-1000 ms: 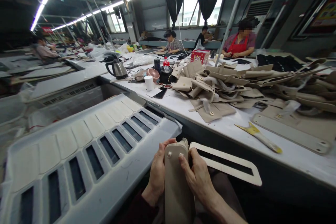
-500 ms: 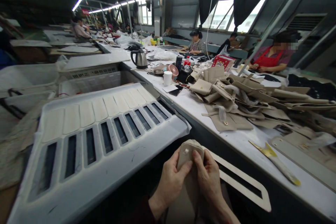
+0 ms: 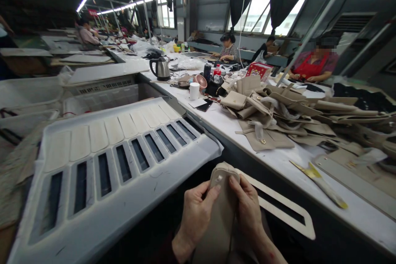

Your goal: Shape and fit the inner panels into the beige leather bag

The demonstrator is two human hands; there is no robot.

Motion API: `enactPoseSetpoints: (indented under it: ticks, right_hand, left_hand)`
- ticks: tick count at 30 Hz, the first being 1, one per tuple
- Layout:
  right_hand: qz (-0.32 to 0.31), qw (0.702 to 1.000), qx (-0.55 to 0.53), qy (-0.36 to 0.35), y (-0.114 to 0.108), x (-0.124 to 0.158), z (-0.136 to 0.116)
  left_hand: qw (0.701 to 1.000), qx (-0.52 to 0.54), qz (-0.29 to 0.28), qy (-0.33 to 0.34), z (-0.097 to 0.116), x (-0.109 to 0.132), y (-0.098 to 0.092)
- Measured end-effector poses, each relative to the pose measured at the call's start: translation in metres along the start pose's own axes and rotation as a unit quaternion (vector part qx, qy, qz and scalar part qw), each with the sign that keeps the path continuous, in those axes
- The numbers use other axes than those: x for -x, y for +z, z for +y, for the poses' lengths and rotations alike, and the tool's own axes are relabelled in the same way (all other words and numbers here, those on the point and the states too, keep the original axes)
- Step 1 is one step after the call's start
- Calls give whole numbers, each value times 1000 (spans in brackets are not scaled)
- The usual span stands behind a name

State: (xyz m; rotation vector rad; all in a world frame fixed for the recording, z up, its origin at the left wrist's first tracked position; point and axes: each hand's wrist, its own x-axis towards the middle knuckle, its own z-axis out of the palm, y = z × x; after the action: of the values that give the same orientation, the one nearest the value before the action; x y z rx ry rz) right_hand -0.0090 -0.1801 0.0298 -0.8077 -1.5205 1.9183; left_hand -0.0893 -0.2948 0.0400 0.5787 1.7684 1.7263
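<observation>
Between both hands I hold a taupe leather bag piece (image 3: 220,218) by its rounded upper end, where a small whitish spot shows near the tip. My left hand (image 3: 195,214) grips the left edge with its thumb on the face. On the other edge, my right hand (image 3: 249,206) pinches with its thumb just below the curve. The fingers behind the piece are hidden. A cream, long frame-shaped piece (image 3: 305,226) with a slot sticks out to the right behind my right hand; what supports it is hidden.
At my left a white-covered board (image 3: 130,202) bears several pale strips and slotted frames. On the long white table (image 3: 272,181) are a yellow-stained spatula-like tool (image 3: 321,183), a pile of taupe bag pieces (image 3: 278,132), a kettle (image 3: 161,69) and a white cup (image 3: 194,90). Co-workers sit across.
My left thumb has slid back toward the left edge of the bag piece, and more of its face shows. My right hand keeps its hold. The view has shifted slightly.
</observation>
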Motion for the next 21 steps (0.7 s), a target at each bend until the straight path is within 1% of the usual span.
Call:
enactPoseSetpoints:
  ticks: [3,6,10,15,18,21]
  right_hand:
    - [25,997,60,-45,2,7,8]
    - [56,986,131,-90,6,18,14]
    - [74,980,159,-91,10,27,13]
    - [59,984,133,-99,13,25,11]
    - [54,986,120,-105,14,22,10]
    - [62,986,112,-107,11,24,10]
  left_hand:
    - [998,65,16,-12,-1,-2,0]
    - [990,131,28,-35,-4,-3,-2]
    - [992,104,44,-53,-12,-4,-5]
    - [994,74,55,-51,-15,-6,-6]
    - [994,78,43,-66,-17,-3,-8]
    - [996,58,14,-72,-23,6,-13]
